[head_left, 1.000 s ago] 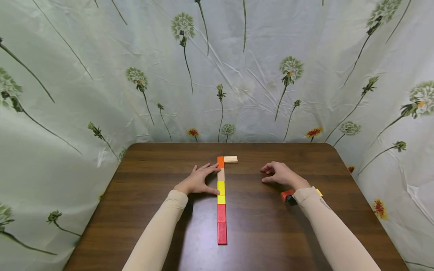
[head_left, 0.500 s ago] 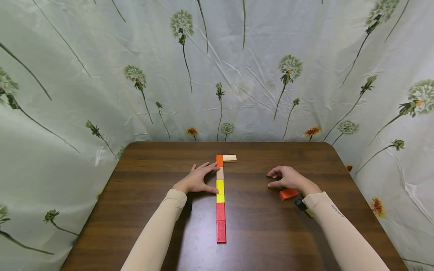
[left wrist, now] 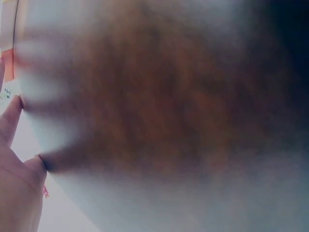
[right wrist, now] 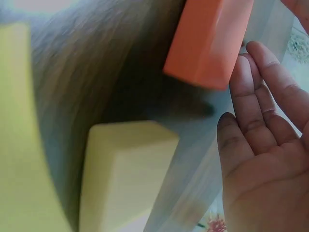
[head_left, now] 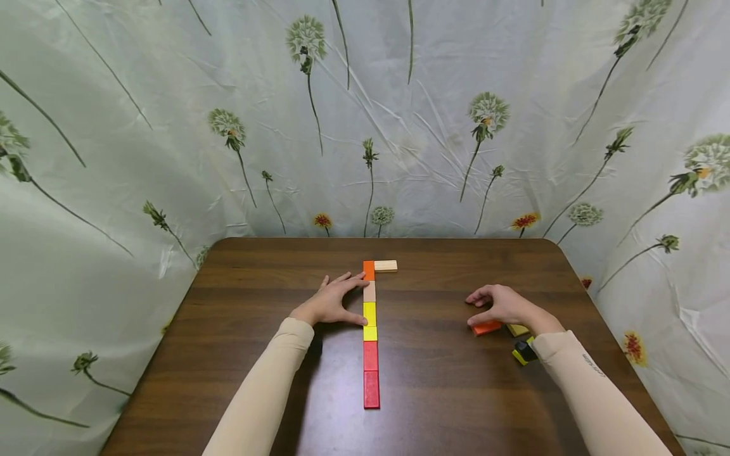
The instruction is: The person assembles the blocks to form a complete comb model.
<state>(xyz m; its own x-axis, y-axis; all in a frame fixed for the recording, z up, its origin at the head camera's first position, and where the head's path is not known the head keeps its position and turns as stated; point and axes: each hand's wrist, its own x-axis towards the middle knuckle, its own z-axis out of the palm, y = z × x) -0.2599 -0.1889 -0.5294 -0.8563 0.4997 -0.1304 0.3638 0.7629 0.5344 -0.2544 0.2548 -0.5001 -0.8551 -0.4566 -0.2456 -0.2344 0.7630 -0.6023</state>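
Observation:
A straight row of blocks runs down the middle of the table: an orange block at the far end, a pale pink-beige block, two yellow blocks and two red blocks. My left hand lies spread along the row's left side, fingertips at the orange and beige blocks, thumb at a yellow one. To the right, my right hand hovers over a loose orange-red block, thumb overlapping its left end. In the right wrist view its fingers are loosely bent beside that block, holding nothing.
A bare wood block sits crosswise against the row's far end. Near my right wrist are a pale yellow block and a bright yellow one, partly covered by the black wrist camera. A flowered curtain hangs behind the table.
My right hand has moved right and nearer to me, coming over the loose orange-red block. The pale yellow block has come into sight beside the wrist. My left hand stays at the row.

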